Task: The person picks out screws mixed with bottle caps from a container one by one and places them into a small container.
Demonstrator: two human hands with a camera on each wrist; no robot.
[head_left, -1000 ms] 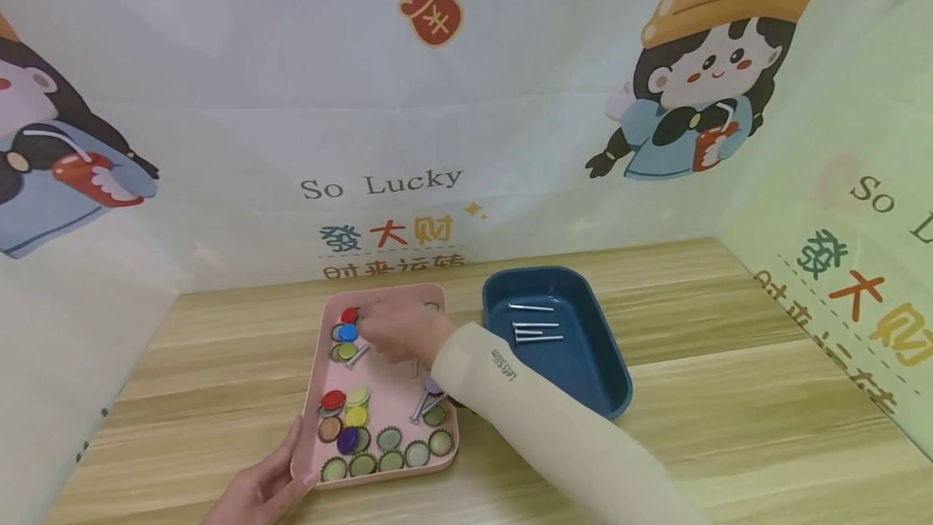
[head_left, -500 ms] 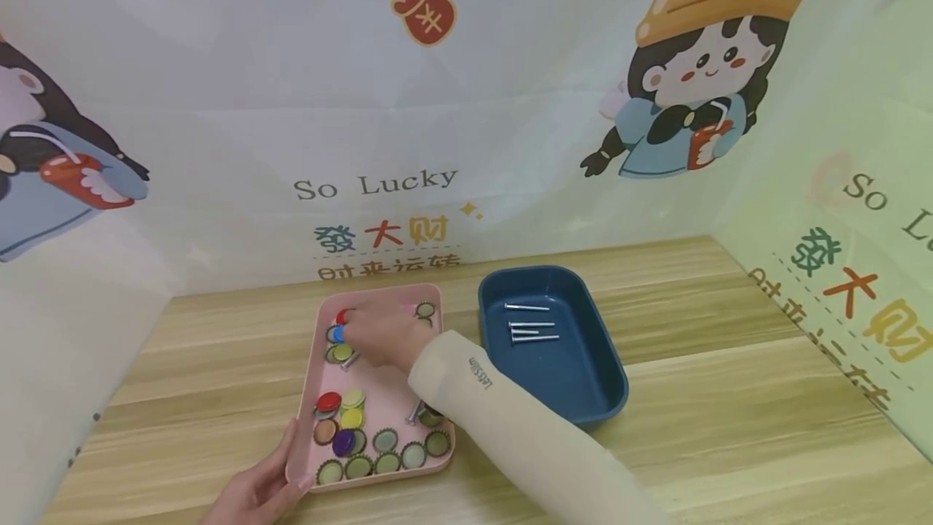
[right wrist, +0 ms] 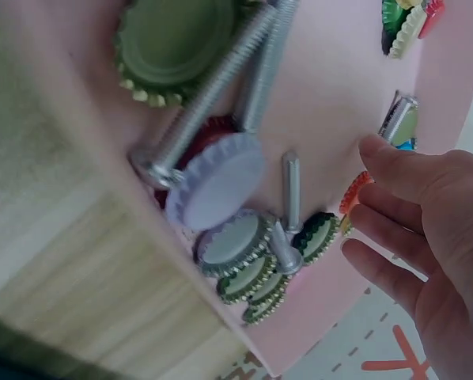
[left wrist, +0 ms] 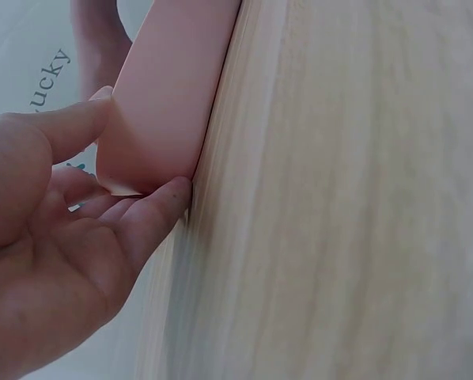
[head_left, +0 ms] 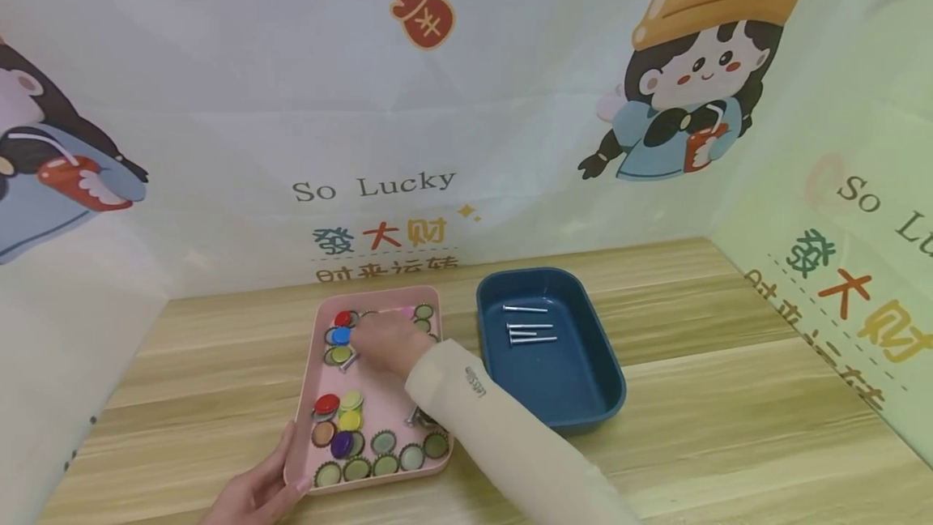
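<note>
My left hand [head_left: 258,483] holds the near-left corner of a pink tray [head_left: 297,428]; in the left wrist view, its thumb is at the rim and its fingers are at the bottom of the wall [left wrist: 169,95]. My right hand [head_left: 389,340] is low over the tray's far half. In the right wrist view its fingers are extended, and the thumb tip is close beside a screw [right wrist: 396,119]; whether they touch is unclear. The tray holds bottle caps, among them a red one [head_left: 327,403] and a purple one [head_left: 342,444], and several loose screws [right wrist: 292,190]. Hand and sleeve hide part of the tray.
A dark blue tray [head_left: 554,387] stands to the right of the pink one, with several screws [head_left: 532,339] lying in its far half. Both rest on a wood-grain table [head_left: 692,395]. Printed cloth [head_left: 510,128] rises behind and at both sides.
My right hand has shifted slightly within the pink tray, and the red cap at the far left is showing more than half a second ago. My left hand stays at the corner.
</note>
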